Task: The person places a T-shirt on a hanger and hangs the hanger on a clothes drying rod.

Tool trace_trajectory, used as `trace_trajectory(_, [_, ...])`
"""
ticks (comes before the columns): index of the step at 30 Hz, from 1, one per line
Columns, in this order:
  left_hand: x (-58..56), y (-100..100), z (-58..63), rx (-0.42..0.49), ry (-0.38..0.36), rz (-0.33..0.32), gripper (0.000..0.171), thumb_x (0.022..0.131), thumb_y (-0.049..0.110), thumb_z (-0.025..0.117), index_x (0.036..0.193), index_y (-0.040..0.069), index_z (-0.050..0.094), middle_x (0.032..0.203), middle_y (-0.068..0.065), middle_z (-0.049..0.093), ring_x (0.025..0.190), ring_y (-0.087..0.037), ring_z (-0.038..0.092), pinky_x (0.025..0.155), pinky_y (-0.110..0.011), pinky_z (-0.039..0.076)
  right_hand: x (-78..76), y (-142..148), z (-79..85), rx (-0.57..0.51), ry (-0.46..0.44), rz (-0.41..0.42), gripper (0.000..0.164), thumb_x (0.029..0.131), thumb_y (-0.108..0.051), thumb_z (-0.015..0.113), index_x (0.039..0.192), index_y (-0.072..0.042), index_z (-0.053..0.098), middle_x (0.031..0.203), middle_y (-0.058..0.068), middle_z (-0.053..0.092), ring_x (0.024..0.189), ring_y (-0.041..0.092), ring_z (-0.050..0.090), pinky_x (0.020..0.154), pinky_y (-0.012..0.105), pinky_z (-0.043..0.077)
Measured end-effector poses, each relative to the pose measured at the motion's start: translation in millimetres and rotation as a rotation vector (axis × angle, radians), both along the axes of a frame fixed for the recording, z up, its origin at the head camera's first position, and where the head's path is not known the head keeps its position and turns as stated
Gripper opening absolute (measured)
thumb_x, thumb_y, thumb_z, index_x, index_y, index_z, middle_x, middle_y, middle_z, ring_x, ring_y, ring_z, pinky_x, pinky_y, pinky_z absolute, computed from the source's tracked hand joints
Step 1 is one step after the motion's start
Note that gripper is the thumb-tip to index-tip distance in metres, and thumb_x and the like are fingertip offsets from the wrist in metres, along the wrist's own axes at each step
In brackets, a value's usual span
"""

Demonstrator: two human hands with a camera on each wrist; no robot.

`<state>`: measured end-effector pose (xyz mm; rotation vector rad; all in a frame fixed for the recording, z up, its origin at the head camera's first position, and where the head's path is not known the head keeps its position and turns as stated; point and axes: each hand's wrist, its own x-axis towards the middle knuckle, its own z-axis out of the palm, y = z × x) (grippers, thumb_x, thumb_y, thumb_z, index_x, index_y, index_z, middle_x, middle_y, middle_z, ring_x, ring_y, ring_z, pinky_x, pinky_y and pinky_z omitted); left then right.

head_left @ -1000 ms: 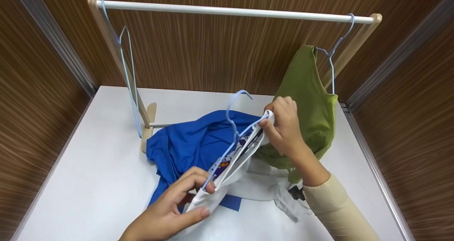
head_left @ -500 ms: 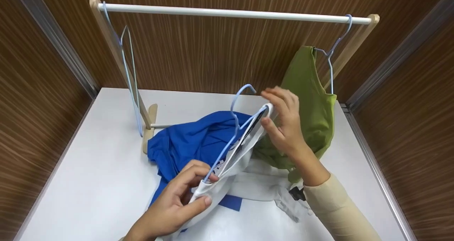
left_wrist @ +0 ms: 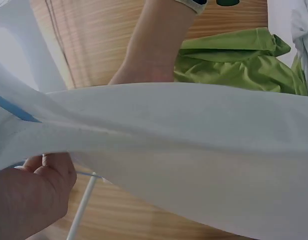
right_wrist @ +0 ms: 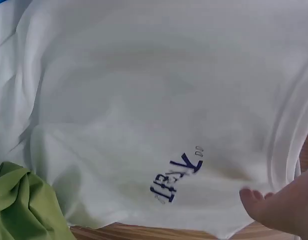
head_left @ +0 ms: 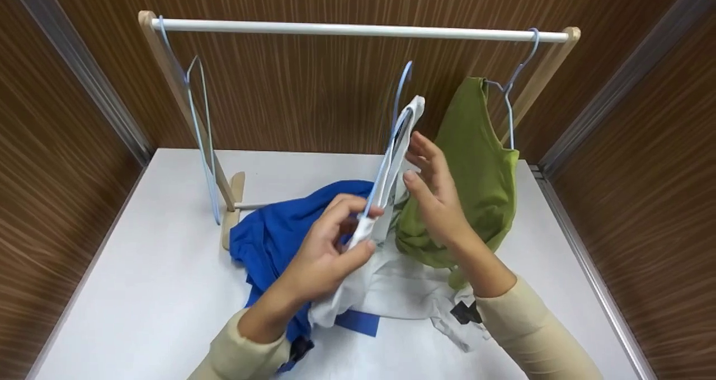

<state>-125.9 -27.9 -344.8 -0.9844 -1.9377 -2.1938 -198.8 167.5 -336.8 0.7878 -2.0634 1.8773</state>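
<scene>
The shirt (right_wrist: 144,90) reaches my monitor white, with dark navy lettering (right_wrist: 173,177); its hanger (head_left: 399,92) is light blue; I get olive green from the hung garment (head_left: 475,167), strong blue from the cloth (head_left: 279,223); rail (head_left: 335,29) and table (head_left: 140,279) are white, sleeves (head_left: 514,324) cream, walls (head_left: 313,100) brown with streaky grain.

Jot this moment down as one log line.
left grip: holds white shirt on blue hanger | right grip: beside shirt, contact unclear | blue hanger: off rail | green garment: hung from rail
</scene>
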Motion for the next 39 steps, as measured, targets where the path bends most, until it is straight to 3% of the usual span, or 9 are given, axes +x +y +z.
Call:
trace_trajectory(6, [-28.1,26,15.1,0.045,-0.060,0.045,0.036,0.081,-0.011,0.055,0.115,-0.001,0.054,0.115,-0.009,0.047,0.081,-0.023,0.055,0.065,-0.027,0.047,-16.5,0,-3.0,-0.072,-0.159,0.026,0.048,0.095,-0.009,0.042,0.140,0.000,0.027,0.138,0.021,0.033,0.121,0.029,0.041,0.096,0.042,0.038])
trace_trajectory(11, [-42.8,41,35.7,0.060,-0.075,0.085,0.036,0.081,-0.011,0.052,0.116,-0.007,0.051,0.116,-0.015,0.046,0.085,-0.030,0.055,0.070,-0.028,0.045,-38.2,4,-19.6,-0.164,-0.345,-0.006,0.047,0.096,-0.014,0.043,0.141,-0.012,0.031,0.134,0.012,0.038,0.112,0.025,0.048,0.092,0.041,0.041])
trace_trajectory(14, [-50.2,49,38.6,0.061,-0.078,0.081,0.038,0.081,-0.010,0.052,0.119,-0.007,0.051,0.118,-0.016,0.045,0.085,-0.030,0.055,0.072,-0.029,0.045,-47.6,6,-30.0,-0.232,-0.413,-0.030,0.048,0.095,-0.015,0.044,0.141,-0.018,0.030,0.136,0.006,0.035,0.111,0.024,0.047,0.090,0.037,0.041])
trace_trajectory(20, [-72.9,72,23.4,0.058,-0.061,0.090,0.044,0.082,-0.004,0.054,0.126,0.001,0.051,0.121,-0.008,0.044,0.082,-0.021,0.056,0.076,-0.028,0.046,-53.4,11,-38.6,-0.251,-0.409,-0.156,0.045,0.099,-0.029,0.038,0.141,-0.018,0.027,0.138,0.004,0.034,0.118,0.019,0.041,0.096,0.032,0.036])
trace_trajectory(23, [-83.8,83,22.4,0.064,-0.048,0.114,0.045,0.082,-0.004,0.054,0.126,0.004,0.051,0.120,-0.005,0.045,0.082,-0.020,0.055,0.077,-0.028,0.046,-53.3,13,-38.1,-0.254,-0.412,-0.219,0.040,0.099,-0.033,0.037,0.136,-0.016,0.035,0.128,0.004,0.044,0.109,0.018,0.046,0.091,0.029,0.038])
trace_trajectory(26, [-91.9,93,27.4,0.051,-0.047,0.136,0.045,0.083,-0.004,0.053,0.126,0.004,0.051,0.122,-0.003,0.046,0.086,-0.017,0.053,0.081,-0.025,0.044,-52.2,14,-36.4,-0.299,-0.419,-0.225,0.033,0.099,-0.032,0.038,0.126,-0.014,0.045,0.111,0.006,0.052,0.094,0.018,0.052,0.079,0.027,0.043])
trace_trajectory(30, [-93.3,99,40.6,0.059,-0.062,0.146,0.046,0.081,-0.006,0.052,0.126,0.000,0.050,0.123,-0.010,0.046,0.087,-0.018,0.051,0.081,-0.023,0.042,-52.2,14,-33.6,-0.382,-0.406,-0.182,0.026,0.098,-0.027,0.042,0.114,-0.010,0.052,0.094,0.007,0.057,0.082,0.017,0.054,0.069,0.026,0.045])
trace_trajectory(34, [-89.9,101,50.0,0.065,-0.067,0.161,0.046,0.079,-0.010,0.052,0.125,-0.005,0.050,0.120,-0.018,0.048,0.083,-0.019,0.049,0.076,-0.022,0.041,-52.9,17,-32.0,-0.413,-0.396,-0.194,0.024,0.098,-0.023,0.042,0.113,-0.009,0.054,0.093,0.005,0.058,0.082,0.015,0.054,0.071,0.026,0.046])
trace_trajectory(39, [-101.6,111,41.0,0.052,-0.053,0.172,0.047,0.079,-0.009,0.053,0.125,-0.005,0.050,0.121,-0.017,0.048,0.095,-0.021,0.048,0.080,-0.021,0.040,-54.8,25,-32.4,-0.407,-0.390,-0.212,0.028,0.099,-0.023,0.038,0.118,-0.009,0.053,0.100,0.006,0.057,0.088,0.016,0.054,0.075,0.026,0.045])
